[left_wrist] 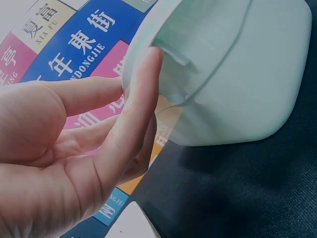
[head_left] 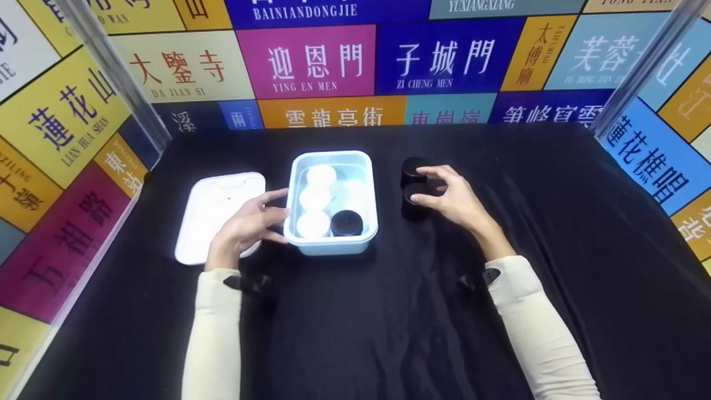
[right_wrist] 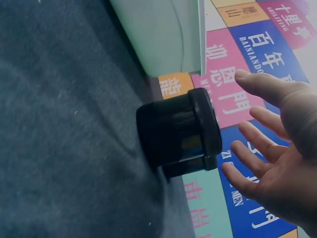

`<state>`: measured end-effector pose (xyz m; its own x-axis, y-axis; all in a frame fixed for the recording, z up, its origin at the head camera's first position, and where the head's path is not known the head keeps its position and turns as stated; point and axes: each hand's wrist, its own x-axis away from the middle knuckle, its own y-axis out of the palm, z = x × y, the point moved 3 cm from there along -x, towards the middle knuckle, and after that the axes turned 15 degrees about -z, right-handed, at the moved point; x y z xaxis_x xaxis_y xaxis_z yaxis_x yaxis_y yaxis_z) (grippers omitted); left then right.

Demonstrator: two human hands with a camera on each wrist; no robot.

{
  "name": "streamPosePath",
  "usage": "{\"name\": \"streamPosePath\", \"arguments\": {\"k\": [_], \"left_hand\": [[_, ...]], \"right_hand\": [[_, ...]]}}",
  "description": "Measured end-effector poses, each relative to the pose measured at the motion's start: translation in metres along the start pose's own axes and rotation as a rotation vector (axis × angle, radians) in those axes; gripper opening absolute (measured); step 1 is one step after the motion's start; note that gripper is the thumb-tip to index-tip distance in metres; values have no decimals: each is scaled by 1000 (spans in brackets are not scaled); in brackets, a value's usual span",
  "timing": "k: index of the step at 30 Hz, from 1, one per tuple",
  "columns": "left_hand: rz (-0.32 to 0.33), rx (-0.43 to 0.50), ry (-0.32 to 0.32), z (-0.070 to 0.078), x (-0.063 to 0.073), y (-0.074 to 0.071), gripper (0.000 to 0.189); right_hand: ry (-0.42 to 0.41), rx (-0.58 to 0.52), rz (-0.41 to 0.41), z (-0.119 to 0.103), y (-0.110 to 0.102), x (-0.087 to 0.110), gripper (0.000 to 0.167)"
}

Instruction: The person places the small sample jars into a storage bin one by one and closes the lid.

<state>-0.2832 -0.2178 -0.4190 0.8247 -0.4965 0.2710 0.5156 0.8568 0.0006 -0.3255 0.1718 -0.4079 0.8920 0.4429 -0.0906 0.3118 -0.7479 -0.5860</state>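
A pale green plastic box [head_left: 364, 244] holds several white round items [head_left: 321, 178] and one black jar [head_left: 346, 223] in its near right corner. My left hand [head_left: 250, 222] is at the box's left side, its extended fingertips touching the rim; the left wrist view shows this hand [left_wrist: 94, 139] beside the box wall [left_wrist: 252, 94]. To the right of the box, two black lidded jars [head_left: 415, 195] stand one behind the other. Over them is my right hand [head_left: 458, 197], fingers spread. In the right wrist view a gap separates the right hand [right_wrist: 277, 148] from the black jar [right_wrist: 171, 129].
A white lid [head_left: 208, 216] lies flat to the left of the box, partly behind the left hand. Black cloth [head_left: 333, 322] covers the table. Colourful printed panels [head_left: 311, 61] and clear upright posts [head_left: 119, 72] bound the back and sides.
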Motion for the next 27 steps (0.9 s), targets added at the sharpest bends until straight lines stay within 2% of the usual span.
{"name": "streamPosePath", "arguments": {"k": [10, 27], "left_hand": [[-3, 1, 10, -1, 2, -2, 66], [-10, -5, 8, 0, 1, -1, 65]], "right_hand": [[128, -6, -106, 19, 8, -3, 65], [209, -46, -90, 24, 12, -4, 74]]}}
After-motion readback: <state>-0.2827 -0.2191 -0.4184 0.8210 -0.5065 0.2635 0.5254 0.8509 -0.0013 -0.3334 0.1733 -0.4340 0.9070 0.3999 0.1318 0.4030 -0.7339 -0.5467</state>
